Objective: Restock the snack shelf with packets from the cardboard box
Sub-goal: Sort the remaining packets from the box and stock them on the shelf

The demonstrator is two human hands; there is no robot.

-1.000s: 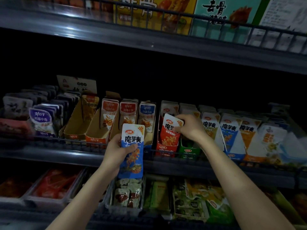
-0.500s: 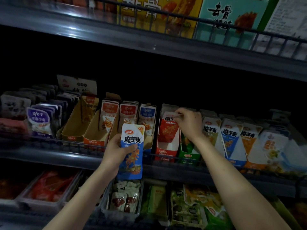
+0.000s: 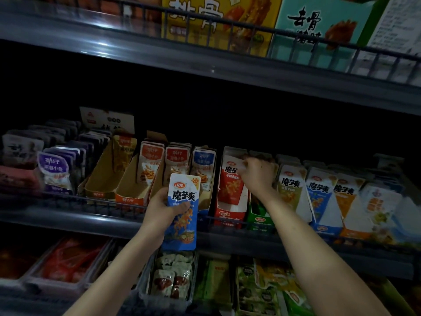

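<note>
Hands come first in our head view. Our left hand [image 3: 163, 210] is curled round a blue packet [image 3: 183, 213], thumb across its front, and holds it upright in front of the snack shelf [image 3: 68, 216]. Our right hand [image 3: 258, 175], up and to the right of the left, has its fingers bent over the top corner of a red packet [image 3: 231, 181] and pinches it there. That packet stands upright in a red display carton [image 3: 229, 218] on the shelf.

Just under the right wrist we see a green carton [image 3: 259, 221], touching the red one. Right of the right hand stand rows of upright packets, the nearest an olive-fronted packet [image 3: 289, 188], then a blue-fronted packet [image 3: 319, 192].

Left of the left hand, brown cardboard trays [image 3: 102, 179] hold packets that lean back; the front of each tray is bare. Farther left stand purple-labelled packets [image 3: 54, 172].

Above both hands an upper shelf [image 3: 136, 51] carries a yellow box [image 3: 216, 17] and a teal box [image 3: 319, 21] behind a wire rail.

Directly below the blue packet, one shelf down, we see a clear tub [image 3: 173, 277] of small packets, and a tray of red packs [image 3: 68, 258] well to the left of it.
</note>
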